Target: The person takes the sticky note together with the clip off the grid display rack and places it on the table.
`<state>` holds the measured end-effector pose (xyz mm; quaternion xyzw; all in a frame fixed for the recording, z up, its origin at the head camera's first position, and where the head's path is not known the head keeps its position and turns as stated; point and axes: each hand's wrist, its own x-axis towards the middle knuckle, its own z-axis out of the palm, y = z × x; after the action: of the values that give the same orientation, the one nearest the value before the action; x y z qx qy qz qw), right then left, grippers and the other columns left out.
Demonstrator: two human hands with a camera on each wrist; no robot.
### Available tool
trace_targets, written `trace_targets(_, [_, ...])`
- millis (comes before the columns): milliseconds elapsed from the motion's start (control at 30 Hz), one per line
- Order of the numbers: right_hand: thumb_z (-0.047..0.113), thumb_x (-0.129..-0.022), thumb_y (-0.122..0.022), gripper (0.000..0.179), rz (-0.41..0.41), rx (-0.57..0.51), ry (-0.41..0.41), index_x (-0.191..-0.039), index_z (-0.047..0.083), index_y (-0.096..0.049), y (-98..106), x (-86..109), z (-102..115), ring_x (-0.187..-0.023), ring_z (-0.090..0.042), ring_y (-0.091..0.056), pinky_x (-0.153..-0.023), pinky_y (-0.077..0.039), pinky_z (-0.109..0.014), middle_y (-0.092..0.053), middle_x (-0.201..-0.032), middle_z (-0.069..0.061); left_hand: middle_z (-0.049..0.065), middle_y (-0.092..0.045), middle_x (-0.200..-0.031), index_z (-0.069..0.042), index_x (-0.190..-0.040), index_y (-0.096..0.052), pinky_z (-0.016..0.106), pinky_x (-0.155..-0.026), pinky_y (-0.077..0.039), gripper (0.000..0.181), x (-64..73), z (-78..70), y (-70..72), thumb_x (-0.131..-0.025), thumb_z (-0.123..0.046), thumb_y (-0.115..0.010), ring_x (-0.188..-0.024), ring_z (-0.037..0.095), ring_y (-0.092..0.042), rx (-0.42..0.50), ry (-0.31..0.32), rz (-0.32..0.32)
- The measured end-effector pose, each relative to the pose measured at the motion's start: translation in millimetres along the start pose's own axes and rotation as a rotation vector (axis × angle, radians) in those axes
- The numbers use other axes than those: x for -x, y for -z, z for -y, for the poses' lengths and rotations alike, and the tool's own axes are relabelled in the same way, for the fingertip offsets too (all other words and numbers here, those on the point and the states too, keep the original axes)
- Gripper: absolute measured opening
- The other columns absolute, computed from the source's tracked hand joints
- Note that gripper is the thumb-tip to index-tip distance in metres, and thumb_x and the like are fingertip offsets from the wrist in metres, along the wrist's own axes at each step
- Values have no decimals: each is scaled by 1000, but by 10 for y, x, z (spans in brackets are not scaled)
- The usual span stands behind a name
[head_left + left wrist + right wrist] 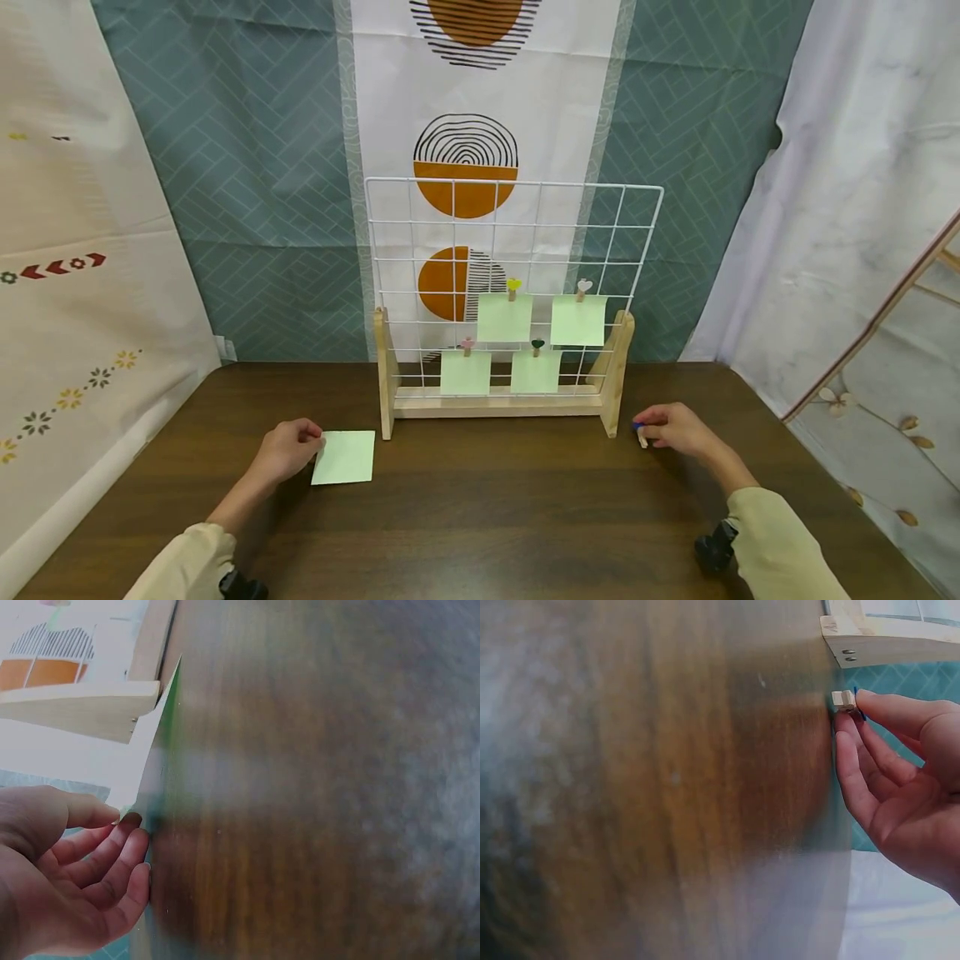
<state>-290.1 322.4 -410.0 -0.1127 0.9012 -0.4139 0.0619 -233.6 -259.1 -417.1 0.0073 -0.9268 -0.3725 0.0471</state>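
Note:
My left hand (287, 450) pinches the left edge of a pale green square of note paper (347, 458), just over the table left of the stand. In the left wrist view the paper (146, 750) is seen nearly edge-on between thumb and fingers. At the right, my right hand (675, 429) grips a small wooden clothespin (642, 439) with a blue decoration, between thumb and fingertips. Its wooden end (843, 700) points away from the hand in the right wrist view. Several green notes (504, 318) hang on the white wire grid (517, 182) by small decorated clothespins (584, 288).
The grid stands in a light wooden base (498, 407) at the middle back of the dark wooden table (487, 500). Behind it hangs a green and white patterned cloth (262, 167). Pale cloths (90, 350) line both sides. Dark wrist cameras (716, 546) sit at my sleeves.

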Motion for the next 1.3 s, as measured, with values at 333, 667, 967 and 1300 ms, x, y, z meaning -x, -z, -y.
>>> trace_targets(333, [0,-89,-64,20,12,21,-18,-106,-11,-64,-6,-15,-14,-86,-24,-62,-71,-55,-37,-66,-102,-19,11,-64,-85,9,-96,-62,39,-67,-47,16,1,13,6,-87,-5,-60,-81,29,-58,-32,-10,-14])
trace_targets(667, [0,-88,-65,24,-14,32,-10,-107,-14,-62,9,9,-19,-88,-28,-63,-70,-55,-39,-66,-102,-23,12,-65,-87,8,-95,-64,43,-70,-48,17,-5,67,9,-87,-6,-59,-83,31,-60,-46,-16,-31])
trace_targets(967, [2,-90,-64,27,-61,69,40,-110,-16,-60,71,9,0,-84,-27,-63,-62,-54,-34,-64,-105,-30,13,-66,-88,8,-97,-64,39,-69,-47,18,1,56,37,-88,-7,-58,-84,31,-60,-42,-19,-47])
trace_targets(1300, [7,-95,-58,31,-126,98,59,-117,-15,-58,117,16,209,-92,-34,-63,-68,-54,-34,-62,-112,-29,13,-67,-89,7,-100,-64,38,-66,-47,18,55,-152,30,-90,-7,-58,-84,31,-61,-56,-106,-60])
